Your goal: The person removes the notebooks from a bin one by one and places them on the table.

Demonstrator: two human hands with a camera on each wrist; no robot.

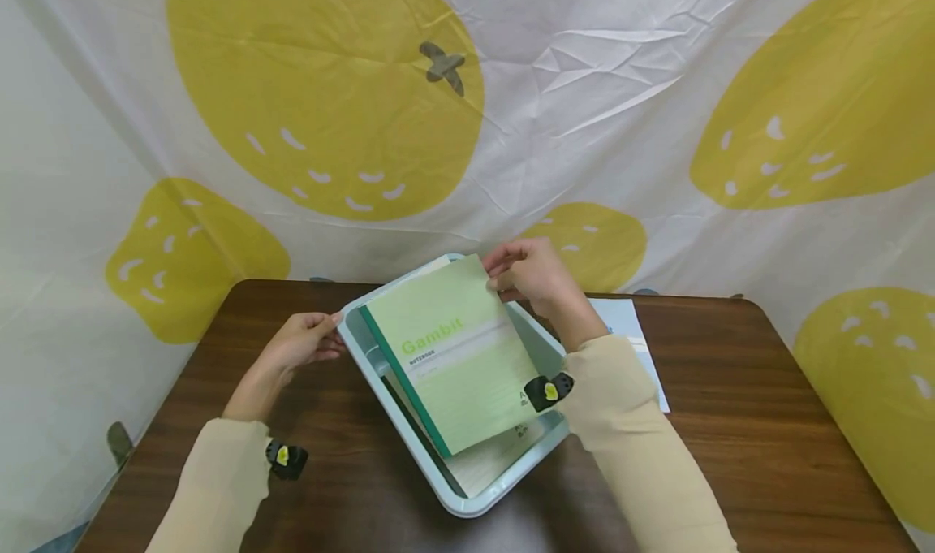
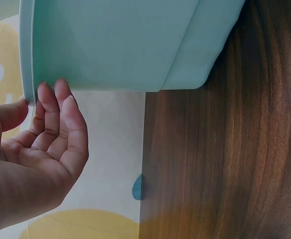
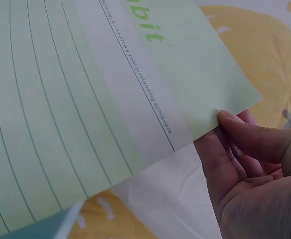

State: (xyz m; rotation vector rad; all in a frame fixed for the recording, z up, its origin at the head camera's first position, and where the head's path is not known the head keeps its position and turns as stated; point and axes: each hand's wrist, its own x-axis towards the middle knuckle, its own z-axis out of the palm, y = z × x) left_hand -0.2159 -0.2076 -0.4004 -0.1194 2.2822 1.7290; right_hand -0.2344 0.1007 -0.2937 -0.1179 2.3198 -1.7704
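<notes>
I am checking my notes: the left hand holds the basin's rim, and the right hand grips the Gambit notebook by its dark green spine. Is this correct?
Not by the spine: the right hand pinches the Gambit notebook by the opposite edge, near its upper corner, as the head view shows. The left hand does hold the basin's rim.

Right hand (image 3: 257,186), pinching 1 pale-green notebook (image 3: 98,99), yellow-patterned cloth (image 3: 255,42) behind

The green notebook (image 1: 445,366) mostly hides the lower booklet (image 1: 497,465) — the right sleeve (image 1: 628,423), part of the blue sheet (image 1: 621,317) — and the left wrist view crops the tray (image 2: 110,45).
</notes>
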